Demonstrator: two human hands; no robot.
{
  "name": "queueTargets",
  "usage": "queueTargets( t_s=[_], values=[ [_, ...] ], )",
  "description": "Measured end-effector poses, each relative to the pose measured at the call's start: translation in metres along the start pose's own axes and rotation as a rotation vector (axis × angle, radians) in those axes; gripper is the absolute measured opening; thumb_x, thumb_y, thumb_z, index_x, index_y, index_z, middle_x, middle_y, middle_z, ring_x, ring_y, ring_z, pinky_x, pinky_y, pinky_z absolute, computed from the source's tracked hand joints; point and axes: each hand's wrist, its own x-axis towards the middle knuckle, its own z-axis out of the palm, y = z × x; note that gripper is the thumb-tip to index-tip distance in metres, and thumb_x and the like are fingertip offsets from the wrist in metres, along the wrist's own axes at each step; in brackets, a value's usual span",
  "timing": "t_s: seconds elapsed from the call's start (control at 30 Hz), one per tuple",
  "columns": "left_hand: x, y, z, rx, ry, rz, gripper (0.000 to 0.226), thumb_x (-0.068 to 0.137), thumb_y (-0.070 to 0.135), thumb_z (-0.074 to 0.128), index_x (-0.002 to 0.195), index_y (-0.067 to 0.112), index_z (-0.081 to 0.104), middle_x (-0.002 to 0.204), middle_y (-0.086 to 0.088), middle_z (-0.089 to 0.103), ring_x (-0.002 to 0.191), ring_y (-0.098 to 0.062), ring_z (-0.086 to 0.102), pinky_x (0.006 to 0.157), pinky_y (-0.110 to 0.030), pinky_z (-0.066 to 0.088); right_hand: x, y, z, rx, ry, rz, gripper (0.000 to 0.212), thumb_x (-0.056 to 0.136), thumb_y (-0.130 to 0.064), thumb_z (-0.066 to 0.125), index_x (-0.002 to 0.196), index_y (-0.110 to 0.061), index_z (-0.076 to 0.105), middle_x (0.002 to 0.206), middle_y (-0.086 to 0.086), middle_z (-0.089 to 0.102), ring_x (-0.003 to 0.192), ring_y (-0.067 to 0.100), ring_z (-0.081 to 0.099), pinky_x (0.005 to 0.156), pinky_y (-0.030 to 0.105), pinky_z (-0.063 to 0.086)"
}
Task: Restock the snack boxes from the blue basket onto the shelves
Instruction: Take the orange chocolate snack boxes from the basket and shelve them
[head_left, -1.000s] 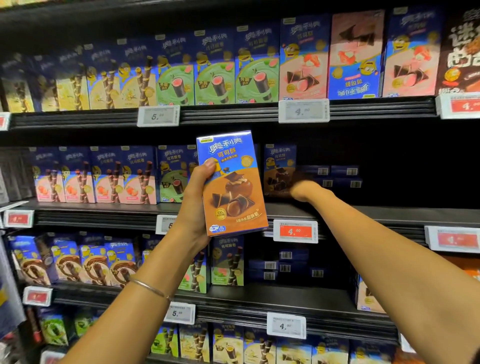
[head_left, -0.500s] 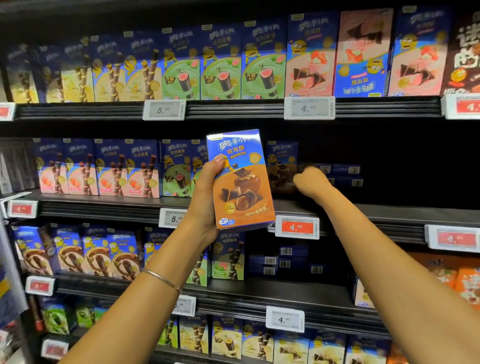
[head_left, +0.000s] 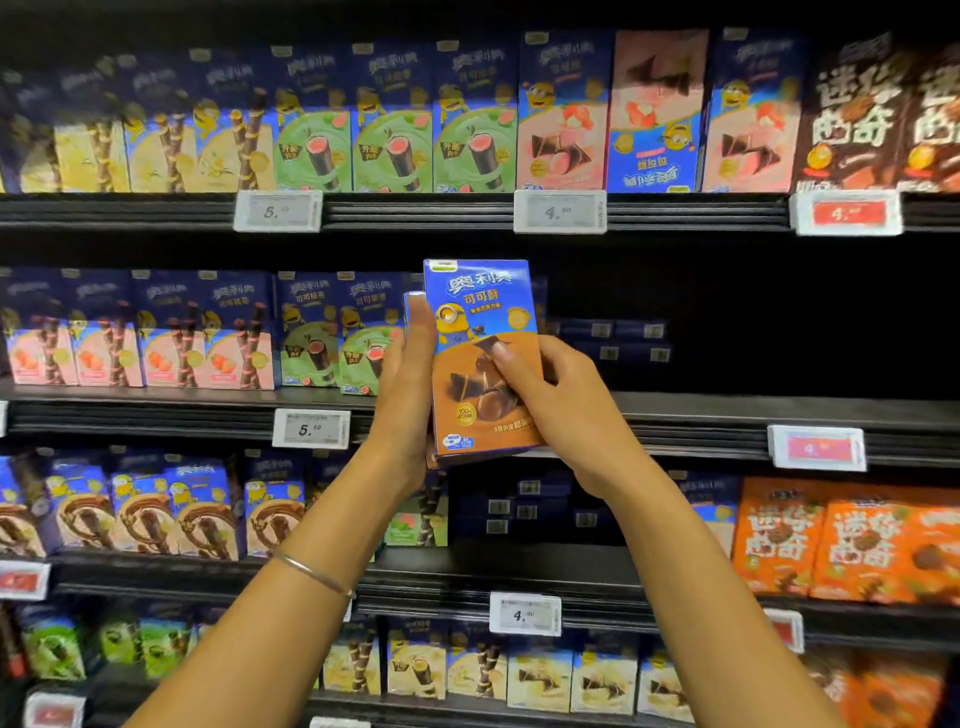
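Note:
A blue and brown snack box (head_left: 480, 312) with a chocolate picture is held upright in front of the middle shelf (head_left: 727, 410). My left hand (head_left: 408, 384) grips its left edge, fingers up along the side. Pinching the box from the right is my right hand (head_left: 561, 400), thumb across the brown front. Behind the box, the middle shelf is dark, with a few flat dark blue boxes (head_left: 613, 338) lying at the back. The blue basket is out of view.
Rows of blue snack boxes (head_left: 311, 327) fill the middle shelf's left part. The shelf above holds green and pink boxes (head_left: 478, 119). Orange boxes (head_left: 831, 540) stand lower right. Price tags (head_left: 310, 428) clip to the shelf edges.
My right hand has pulled back out of the middle shelf and taken hold of the box's right side. The box stays in my left hand, slightly lower and nearer.

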Motion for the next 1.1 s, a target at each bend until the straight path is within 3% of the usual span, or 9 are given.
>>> queueTargets(
  t_s=[0.13,0.23,0.4,0.5,0.57,0.63,0.7,0.87,1.1],
  values=[
    [0.000,-0.004,0.006,0.024,0.102,0.004,0.104,0.071,0.086,0.046,0.148,0.016,0.053,0.123,-0.011,0.078,0.108,-0.034,0.078,0.091,-0.054,0.064,-0.001,-0.001,-0.006,0.058,0.013,0.017,0.032,0.099,-0.049,0.058,0.120,-0.024,0.060,0.110,-0.006,0.074,0.092,0.009,0.075,0.078,0.028,0.062],
    [0.007,-0.011,0.003,0.065,0.156,-0.005,0.076,0.093,0.072,0.052,0.144,0.016,0.055,0.112,-0.007,0.082,0.095,-0.028,0.081,0.068,-0.037,0.067,-0.001,0.000,-0.014,0.127,0.009,0.053,0.035,0.100,-0.046,0.056,0.125,-0.020,0.059,0.112,-0.002,0.075,0.092,0.012,0.076,0.079,0.029,0.063],
    [0.014,-0.009,0.001,0.103,0.243,-0.012,0.060,0.100,0.059,0.062,0.140,0.015,0.053,0.118,-0.014,0.078,0.097,-0.028,0.080,0.084,-0.054,0.066,0.004,0.006,-0.044,0.161,0.095,0.048,0.028,0.103,-0.041,0.054,0.117,-0.020,0.067,0.100,-0.004,0.079,0.088,0.013,0.077,0.068,0.020,0.059],
    [0.018,-0.003,-0.004,0.098,0.269,0.030,0.048,0.101,0.057,0.061,0.129,0.018,0.058,0.112,-0.008,0.081,0.086,-0.023,0.081,0.075,-0.042,0.068,0.014,0.022,-0.065,0.140,0.194,0.074,0.028,0.103,-0.038,0.055,0.117,-0.019,0.068,0.102,-0.002,0.079,0.089,0.013,0.076,0.070,0.023,0.057],
    [0.020,0.001,-0.006,0.107,0.277,0.048,0.038,0.102,0.057,0.060,0.119,0.023,0.059,0.106,-0.004,0.082,0.083,-0.020,0.081,0.077,-0.041,0.067,0.024,0.037,-0.073,0.062,0.256,0.090,0.026,0.103,-0.036,0.056,0.120,-0.018,0.066,0.104,-0.003,0.077,0.087,0.009,0.076,0.067,0.020,0.056],
    [0.022,0.005,-0.006,0.108,0.288,0.047,0.047,0.102,0.058,0.059,0.130,0.019,0.056,0.113,-0.007,0.080,0.092,-0.024,0.081,0.084,-0.046,0.066,0.037,0.052,-0.078,-0.039,0.316,0.096,0.025,0.103,-0.034,0.057,0.122,-0.019,0.062,0.105,-0.006,0.074,0.084,0.007,0.074,0.060,0.015,0.054],
    [0.023,0.008,-0.003,0.105,0.293,0.038,0.059,0.102,0.058,0.059,0.140,0.014,0.051,0.118,-0.010,0.079,0.098,-0.028,0.080,0.086,-0.048,0.066,0.051,0.062,-0.083,-0.145,0.365,0.103,0.027,0.103,-0.031,0.058,0.127,-0.019,0.055,0.106,-0.006,0.069,0.088,0.009,0.072,0.065,0.021,0.057],
    [0.029,0.007,0.000,0.083,0.283,0.051,0.048,0.101,0.058,0.060,0.129,0.018,0.056,0.101,-0.002,0.082,0.083,-0.019,0.081,0.065,-0.036,0.066,0.088,0.074,-0.089,-0.425,0.422,0.172,0.028,0.101,-0.030,0.061,0.118,-0.013,0.046,0.116,0.010,0.063,0.103,0.028,0.064,0.078,0.040,0.054],
    [0.038,0.000,0.009,0.058,0.250,0.000,0.062,0.099,0.061,0.061,0.139,0.016,0.051,0.106,-0.006,0.082,0.081,-0.020,0.082,0.057,-0.031,0.063,0.126,0.086,-0.091,-0.713,0.374,0.310,0.014,0.100,-0.010,0.051,0.103,0.002,0.059,0.120,0.027,0.063,0.093,0.035,0.058,0.072,0.032,0.040]
  ],
)
